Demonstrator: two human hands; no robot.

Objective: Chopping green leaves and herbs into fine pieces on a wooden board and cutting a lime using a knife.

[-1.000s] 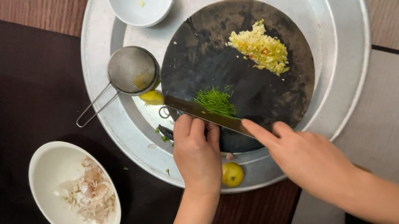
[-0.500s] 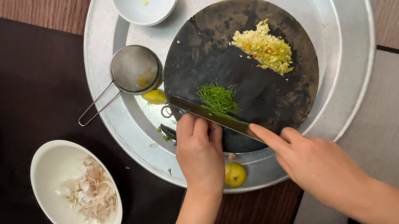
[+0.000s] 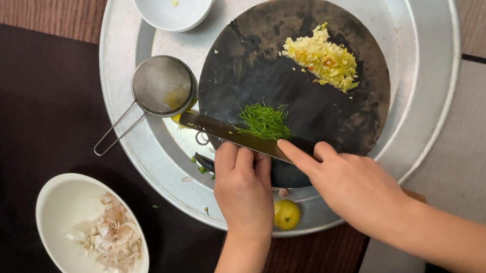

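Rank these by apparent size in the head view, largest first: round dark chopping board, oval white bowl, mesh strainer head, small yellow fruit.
1. Round dark chopping board
2. Oval white bowl
3. Mesh strainer head
4. Small yellow fruit
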